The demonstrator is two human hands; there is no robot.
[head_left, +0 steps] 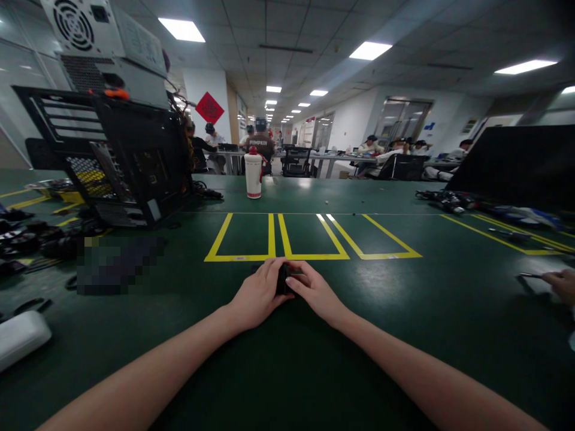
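Observation:
Both hands meet at the middle of the green table, just in front of the yellow tape outlines. Between them is a small black object (283,281), mostly covered by fingers, so its kind does not show. My left hand (258,294) wraps over its left side and top, fingers closed round it. From the other side, my right hand (315,291) grips it with the thumb on its near face and the fingertips at its top edge. The object is low, at or just above the tabletop; I cannot tell whether it touches.
On the left stands a black computer case (135,155) with a power supply (108,36) on top and cables nearby. A white tumbler (254,175) stands beyond the yellow tape (309,257). A white case (22,338) lies near left. Another person's hand (561,284) holds a thin tool at right.

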